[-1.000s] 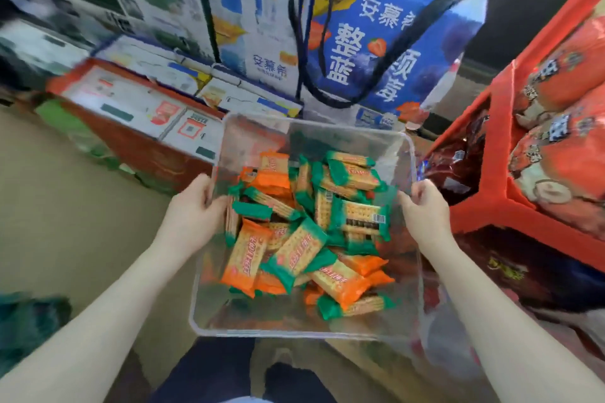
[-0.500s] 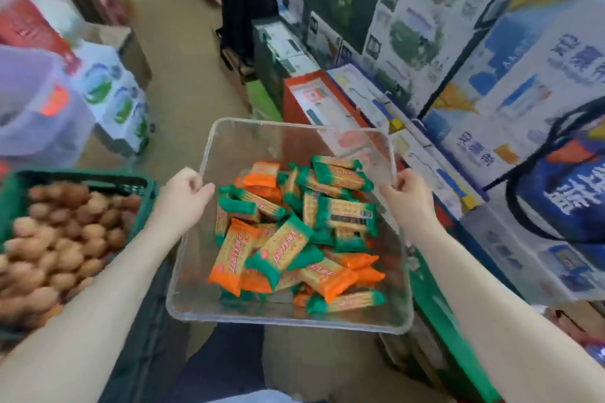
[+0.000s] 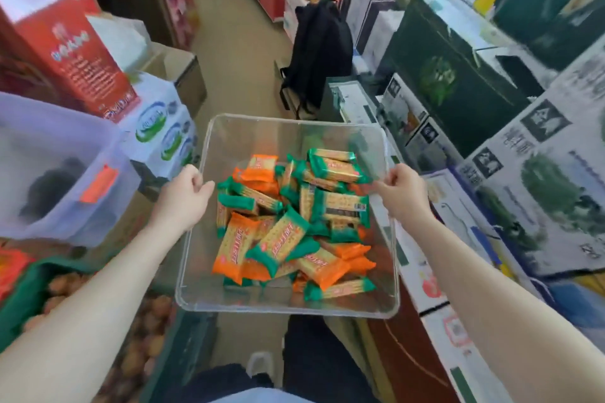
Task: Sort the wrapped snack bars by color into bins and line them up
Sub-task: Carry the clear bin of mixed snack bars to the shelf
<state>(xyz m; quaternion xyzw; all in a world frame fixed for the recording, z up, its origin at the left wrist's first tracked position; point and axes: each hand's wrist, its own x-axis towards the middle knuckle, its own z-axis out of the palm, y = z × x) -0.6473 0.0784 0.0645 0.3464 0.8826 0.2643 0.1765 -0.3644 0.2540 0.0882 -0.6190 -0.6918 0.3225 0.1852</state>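
A clear plastic bin [image 3: 294,129] is held in the air in front of me, level with my waist. My left hand [image 3: 183,199] grips its left rim and my right hand [image 3: 404,193] grips its right rim. Inside lies a mixed heap of wrapped snack bars: orange-wrapped bars [image 3: 234,244] and green-wrapped bars [image 3: 340,209] piled together, unsorted and lying at all angles.
A frosted plastic tub [image 3: 62,170] with an orange label stands at the left. A green crate of round brown nuts [image 3: 140,330] sits low left. Stacked cartons [image 3: 491,154] line the right side. A black backpack [image 3: 319,52] leans in the aisle ahead.
My view and the bin have swung left, from blue cartons and a red crate toward the aisle. Both hands keep the same grip on the rims; the bars have barely shifted.
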